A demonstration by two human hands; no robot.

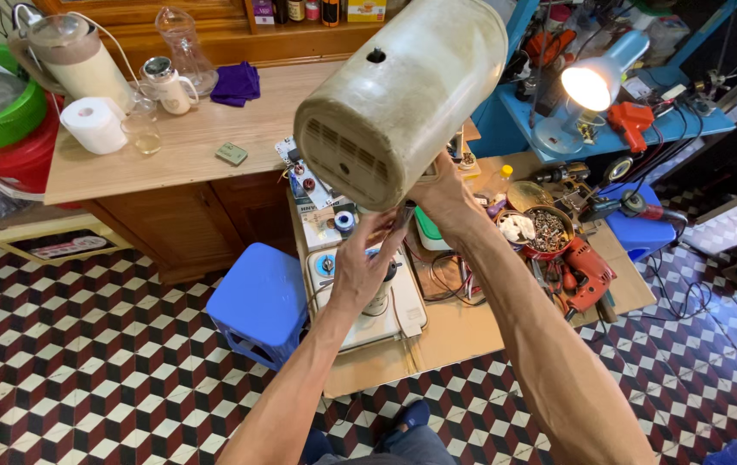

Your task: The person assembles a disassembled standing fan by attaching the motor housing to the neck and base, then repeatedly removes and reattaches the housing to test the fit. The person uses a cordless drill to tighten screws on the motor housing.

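I see a yellowed, grimy cream appliance housing [399, 95], cylindrical with vent slots on its base, held up above the table [463, 331]. My right hand [444, 194] grips it from behind; my left hand [367, 263] pinches a thin dark tool [406, 213] beneath it.

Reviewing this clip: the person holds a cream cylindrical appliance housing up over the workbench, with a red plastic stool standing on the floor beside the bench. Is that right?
Not quite. The head view shows the stool is blue, not red. The rest holds: the cream cylindrical housing is held up over the workbench.
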